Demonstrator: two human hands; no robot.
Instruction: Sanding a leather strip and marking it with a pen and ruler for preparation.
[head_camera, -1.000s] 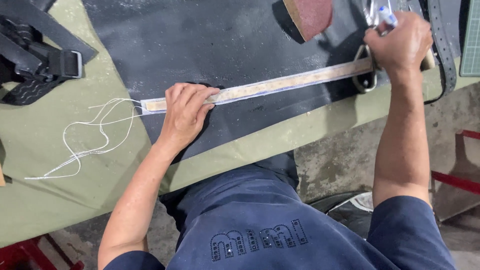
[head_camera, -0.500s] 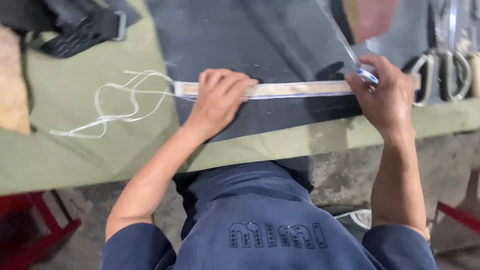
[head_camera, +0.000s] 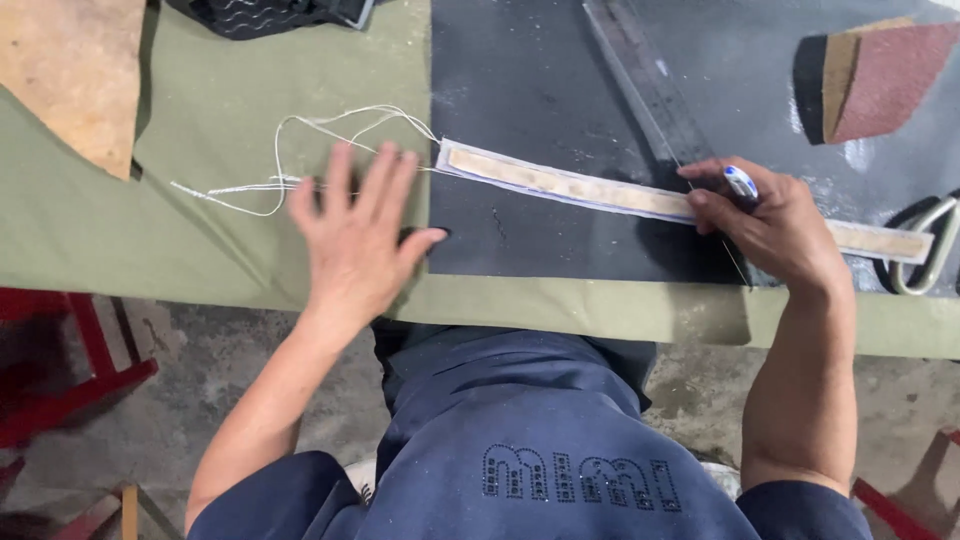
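The strap (head_camera: 640, 195), a long pale band edged in white, lies flat on the dark mat (head_camera: 560, 90) near the front edge of the worktop (head_camera: 200, 240). Its long axis runs almost parallel to that edge, dropping slightly toward the right, where it ends at a metal ring (head_camera: 925, 245). Loose white threads (head_camera: 300, 150) trail from its left end across the green cloth.

The right hand (head_camera: 770, 225) rests directly on the strap, right of its middle, with the fingers (head_camera: 712, 200) clenched around a small blue-and-white tool (head_camera: 740, 182) held just above the band. A thin thread or line seems to run past this hand, though it is too fine to trace. The left hand (head_camera: 355, 235) lies flat on the cloth with fingers released and spread, holding nothing. It sits just beyond the strap's left end, over the loose threads, so the strap extends away to its right. A metal ruler (head_camera: 650, 85) lies at an angle behind the strap, and a reddish sanding block (head_camera: 880, 75) sits toward the far right corner.
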